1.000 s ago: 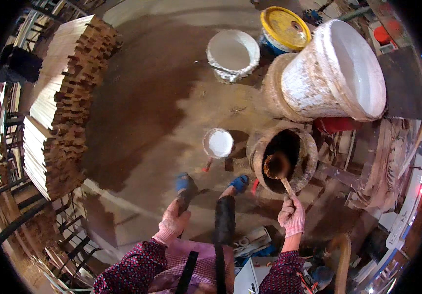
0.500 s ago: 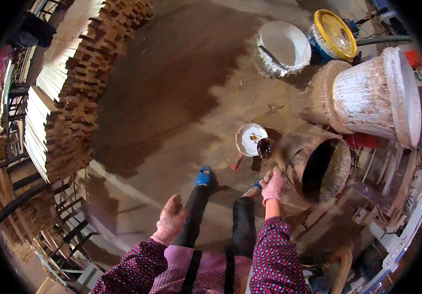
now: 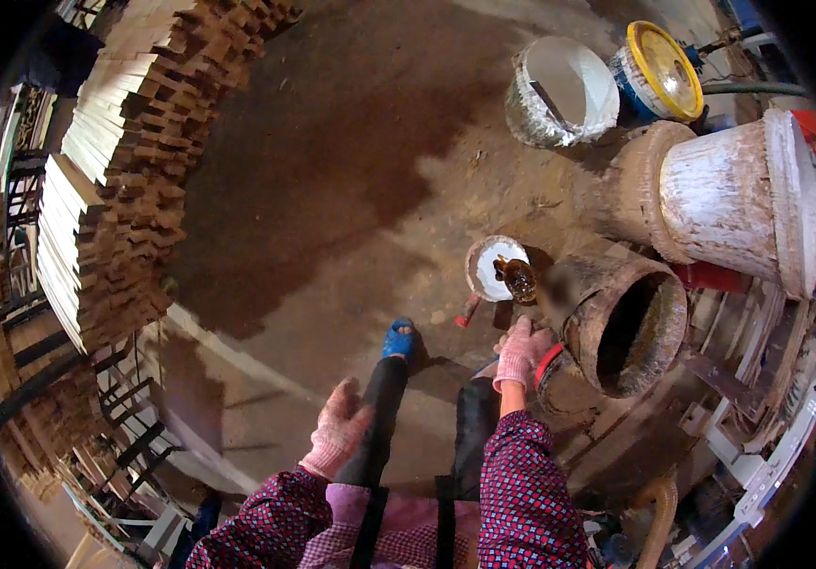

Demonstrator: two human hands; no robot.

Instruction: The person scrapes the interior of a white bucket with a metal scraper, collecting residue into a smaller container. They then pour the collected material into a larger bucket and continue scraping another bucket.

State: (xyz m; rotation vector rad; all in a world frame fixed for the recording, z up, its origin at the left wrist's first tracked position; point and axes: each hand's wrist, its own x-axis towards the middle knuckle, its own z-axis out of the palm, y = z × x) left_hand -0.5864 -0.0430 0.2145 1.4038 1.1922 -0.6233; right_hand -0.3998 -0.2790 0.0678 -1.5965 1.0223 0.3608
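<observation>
My right hand, in a pink knitted glove, is closed low beside the rusty drum. Just beyond its fingers is a small dipper of glossy dark amber liquid; its handle is mostly hidden by the glove. The dipper tilts over a round white container, and amber liquid lies on the white inside. A red-ended handle sticks out below that container. My left hand, gloved too, hangs over my left leg with thumb and fingers apart, holding nothing. A red-rimmed round thing shows against my right hand.
The rusty drum lies with its dark mouth to the right. Behind it stand a crusted white tub, an open white bucket and a yellow-lidded bucket. Stacked timber rises on the left.
The dipper has tipped toward the white container, and more amber liquid shows at its edge. My right hand has turned and shifted slightly left. The red-rimmed thing has come into sight.
</observation>
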